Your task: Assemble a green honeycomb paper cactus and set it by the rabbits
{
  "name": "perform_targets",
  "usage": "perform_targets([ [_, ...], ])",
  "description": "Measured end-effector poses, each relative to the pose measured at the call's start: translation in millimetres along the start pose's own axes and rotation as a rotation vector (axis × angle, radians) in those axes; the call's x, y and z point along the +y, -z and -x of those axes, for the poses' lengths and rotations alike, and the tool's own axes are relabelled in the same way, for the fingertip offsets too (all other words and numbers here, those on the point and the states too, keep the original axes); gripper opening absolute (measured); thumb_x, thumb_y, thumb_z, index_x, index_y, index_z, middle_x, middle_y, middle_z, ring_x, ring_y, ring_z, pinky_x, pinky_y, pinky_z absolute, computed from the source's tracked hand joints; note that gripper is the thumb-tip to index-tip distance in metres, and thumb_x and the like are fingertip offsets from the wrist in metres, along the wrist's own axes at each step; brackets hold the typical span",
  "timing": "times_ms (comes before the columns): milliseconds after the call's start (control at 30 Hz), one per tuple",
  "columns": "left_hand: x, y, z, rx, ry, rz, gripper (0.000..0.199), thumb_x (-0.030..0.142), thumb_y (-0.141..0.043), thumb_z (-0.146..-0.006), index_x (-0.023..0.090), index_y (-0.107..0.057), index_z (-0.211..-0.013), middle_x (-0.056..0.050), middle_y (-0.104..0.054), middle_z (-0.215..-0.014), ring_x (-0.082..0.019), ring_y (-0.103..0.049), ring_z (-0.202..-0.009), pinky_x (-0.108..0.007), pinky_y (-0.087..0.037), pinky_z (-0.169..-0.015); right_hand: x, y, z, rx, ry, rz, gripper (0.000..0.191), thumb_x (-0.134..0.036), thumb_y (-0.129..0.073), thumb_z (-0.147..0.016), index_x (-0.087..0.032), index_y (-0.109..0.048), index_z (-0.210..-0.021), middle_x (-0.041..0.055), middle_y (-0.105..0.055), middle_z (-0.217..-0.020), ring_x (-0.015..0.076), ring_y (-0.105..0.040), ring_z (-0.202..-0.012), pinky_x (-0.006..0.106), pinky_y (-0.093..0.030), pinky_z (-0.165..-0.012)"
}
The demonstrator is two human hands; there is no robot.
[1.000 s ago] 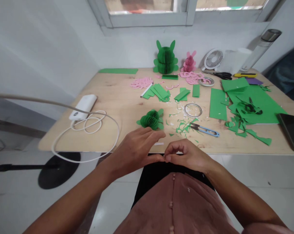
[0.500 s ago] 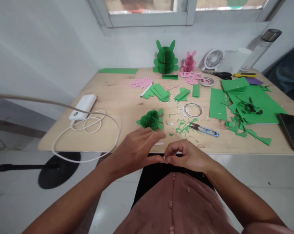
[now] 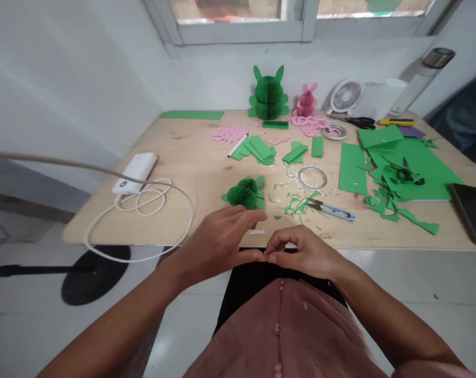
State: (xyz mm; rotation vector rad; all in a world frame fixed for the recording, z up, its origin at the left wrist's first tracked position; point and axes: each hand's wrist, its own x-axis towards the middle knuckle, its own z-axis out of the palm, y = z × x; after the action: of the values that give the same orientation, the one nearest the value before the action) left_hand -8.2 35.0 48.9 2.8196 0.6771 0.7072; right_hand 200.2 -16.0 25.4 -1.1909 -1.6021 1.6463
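Note:
In front of the table's near edge, my right hand (image 3: 301,252) is closed in a pinch, thumb against index finger. A tiny pale scrap, too small to name surely, shows at its fingertips. My left hand (image 3: 226,236) is open, fingers stretched over the table edge, its thumb tip touching the right fingertips. Just beyond the left fingers lies a green honeycomb paper figure (image 3: 241,194) on its side, partly covered by them. A narrow white strip (image 3: 257,232) lies on the wood between the hands.
Blue-handled thread snips (image 3: 332,211) and a tape ring (image 3: 312,178) lie among green trimmings. Behind stand a green paper rabbit (image 3: 268,97) and a pink one (image 3: 306,102). A white power bank (image 3: 134,173) with a looped cable is left, a phone (image 3: 472,212) right.
The left fingers have shifted very slightly, showing more of the white strip. The pale scrap at the right fingertips shows less than before. Everything on the table stays put.

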Motion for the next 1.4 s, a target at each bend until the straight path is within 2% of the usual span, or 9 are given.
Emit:
perform_targets([
  [133, -4, -0.9, 3, -0.014, 0.066, 0.124, 0.054, 0.055, -0.065, -0.078, 0.021, -0.048, -0.116, -0.003, -0.065, -0.088, -0.019, -0.063, -0.079, -0.031, -0.047, -0.071, -2, 1, 1, -0.016, -0.007, -0.026, 0.012, -0.029, -0.066, -0.076, -0.017, -0.068, -0.077, -0.0014, -0.061, -0.067, 0.0113, -0.052, -0.063, 0.024, -0.041, -0.06],
  [200, -4, -2.0, 4, -0.011, 0.163, 0.25, 0.057, 0.053, -0.072, -0.072, 0.022, -0.05, -0.115, -0.002, -0.065, -0.087, -0.017, -0.062, -0.077, -0.029, -0.046, -0.069, -2, 1, 1, 0.001, 0.015, -0.041, 0.013, -0.031, -0.068, -0.077, -0.017, -0.068, -0.078, -0.001, -0.063, -0.068, 0.0117, -0.054, -0.064, 0.024, -0.042, -0.061],
  [267, -1, -5.1, 6, 0.012, 0.304, 0.494, 0.056, 0.049, -0.077, -0.069, 0.022, -0.051, -0.111, 0.0, -0.064, -0.082, -0.015, -0.06, -0.072, -0.027, -0.045, -0.065, -3, 0, 1, 0.051, 0.055, -0.056, 0.014, -0.031, -0.068, -0.078, -0.017, -0.068, -0.078, -0.0007, -0.064, -0.07, 0.012, -0.055, -0.066, 0.024, -0.044, -0.063],
  [367, 9, -16.0, 10, 0.047, 0.535, 1.072, 0.05, 0.047, -0.075, -0.072, 0.021, -0.048, -0.105, 0.001, -0.063, -0.072, -0.013, -0.058, -0.064, -0.023, -0.043, -0.058, -4, -3, 4, 0.182, 0.159, -0.039, 0.008, -0.026, -0.067, -0.079, -0.018, -0.068, -0.08, -0.0002, -0.066, -0.074, 0.0123, -0.058, -0.07, 0.025, -0.046, -0.067],
  [433, 19, -26.9, 12, 0.068, 0.637, 1.404, 0.052, 0.051, -0.076, -0.07, 0.02, -0.048, -0.101, 0.001, -0.062, -0.068, -0.011, -0.057, -0.057, -0.02, -0.04, -0.05, -7, -6, 7, 0.264, 0.256, 0.009, 0.004, -0.022, -0.065, -0.081, -0.019, -0.068, -0.081, 0.0003, -0.067, -0.077, 0.0126, -0.06, -0.073, 0.025, -0.047, -0.069],
  [633, 47, -54.0, 15, 0.205, 0.872, 1.858, 0.046, 0.05, -0.076, -0.07, 0.018, -0.052, -0.092, 0.002, -0.059, -0.06, -0.008, -0.053, -0.05, -0.016, -0.038, -0.045, -14, -16, 14, 0.359, 0.499, 0.217, 0.008, -0.019, -0.06, -0.088, -0.02, -0.068, -0.086, 0.0017, -0.069, -0.078, 0.0131, -0.062, -0.076, 0.027, -0.047, -0.072],
  [867, 58, -62.4, 12, 0.282, 0.897, 2.038, 0.035, 0.042, -0.077, -0.071, 0.016, -0.057, -0.084, 0.002, -0.059, -0.062, -0.008, -0.054, -0.05, -0.016, -0.044, -0.046, -8, -21, 14, 0.437, 0.564, 0.364, 0.014, -0.015, -0.056, -0.089, -0.022, -0.068, -0.09, 0.0032, -0.07, -0.08, 0.0153, -0.064, -0.078, 0.031, -0.048, -0.073],
  [1100, 60, -65.0, 15, 0.294, 0.934, 2.092, 0.028, 0.031, -0.076, -0.074, 0.017, -0.058, -0.09, 0.002, -0.062, -0.067, -0.008, -0.058, -0.054, -0.017, -0.047, -0.049, -11, -17, 15, 0.344, 0.426, 0.264, 0.015, -0.014, -0.059, -0.087, -0.019, -0.069, -0.077, 0.001, -0.066, -0.066, 0.0137, -0.06, -0.069, 0.027, -0.046, -0.068],
  [1400, 59, -66.8, 13, 0.328, 0.996, 2.045, 0.029, 0.029, -0.075, -0.075, 0.017, -0.057, -0.093, 0.002, -0.061, -0.065, -0.009, -0.057, -0.054, -0.017, -0.044, -0.048, -11, -15, 14, 0.347, 0.418, 0.311, 0.022, -0.016, -0.056, -0.089, -0.02, -0.069, -0.073, 0.0007, -0.067, -0.067, 0.0131, -0.061, -0.069, 0.026, -0.045, -0.069],
])
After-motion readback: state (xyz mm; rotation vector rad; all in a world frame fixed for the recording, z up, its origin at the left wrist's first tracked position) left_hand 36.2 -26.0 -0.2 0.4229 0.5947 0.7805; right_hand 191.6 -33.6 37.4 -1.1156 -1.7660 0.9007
